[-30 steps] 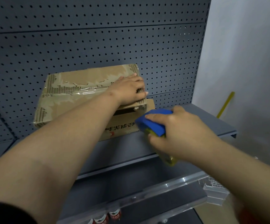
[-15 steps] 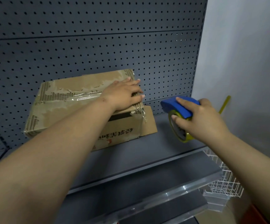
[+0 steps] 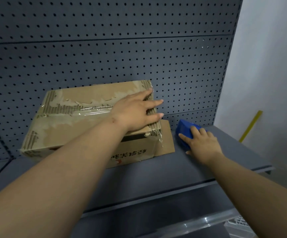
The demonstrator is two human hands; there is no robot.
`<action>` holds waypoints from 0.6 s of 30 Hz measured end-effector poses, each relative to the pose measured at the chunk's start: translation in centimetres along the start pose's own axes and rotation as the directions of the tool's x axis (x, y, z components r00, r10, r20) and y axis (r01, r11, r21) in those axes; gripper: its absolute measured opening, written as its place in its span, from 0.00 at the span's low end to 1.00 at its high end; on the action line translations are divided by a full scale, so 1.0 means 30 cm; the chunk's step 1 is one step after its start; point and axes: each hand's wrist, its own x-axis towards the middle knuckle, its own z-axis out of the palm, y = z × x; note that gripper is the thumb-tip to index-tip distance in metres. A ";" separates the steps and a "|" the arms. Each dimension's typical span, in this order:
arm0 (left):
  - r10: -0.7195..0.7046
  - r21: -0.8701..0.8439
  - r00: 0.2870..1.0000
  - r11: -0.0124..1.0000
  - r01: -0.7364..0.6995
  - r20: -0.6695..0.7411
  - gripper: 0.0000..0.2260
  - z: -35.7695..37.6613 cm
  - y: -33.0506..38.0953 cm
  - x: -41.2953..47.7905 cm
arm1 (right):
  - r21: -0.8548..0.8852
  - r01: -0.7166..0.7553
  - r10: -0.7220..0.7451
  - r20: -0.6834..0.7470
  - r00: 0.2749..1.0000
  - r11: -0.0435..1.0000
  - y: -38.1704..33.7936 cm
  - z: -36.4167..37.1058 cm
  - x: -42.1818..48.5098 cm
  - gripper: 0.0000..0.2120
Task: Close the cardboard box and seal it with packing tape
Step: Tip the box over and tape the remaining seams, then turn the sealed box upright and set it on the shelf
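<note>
In the head view, the cardboard box (image 3: 70,124) sits on the shelf (image 3: 156,176) against the pegboard (image 3: 105,57). The left hand (image 3: 135,112) lies flat on its right end, fingers straight, probably pinning the taped top flaps. The right hand (image 3: 202,145) grips the blue tape dispenser (image 3: 184,130) just beside the box, and an unfolded side flap (image 3: 166,140) juts between them.
</note>
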 end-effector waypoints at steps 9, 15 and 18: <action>-0.015 0.034 1.000 0.999 0.015 0.007 0.22 0.006 0.002 0.006 | 0.341 -0.196 0.131 0.204 0.970 0.920 -0.027 -0.005 0.027 0.35; -0.076 0.070 0.997 0.995 0.074 0.029 0.21 0.009 0.006 0.030 | 0.979 0.202 0.364 -0.187 0.913 -0.004 -0.264 -0.311 -0.062 0.26; -0.172 -0.003 0.984 0.985 0.172 -0.035 0.22 0.009 0.015 0.027 | 0.971 0.229 0.438 -0.173 0.882 -0.076 -0.385 -0.336 -0.038 0.26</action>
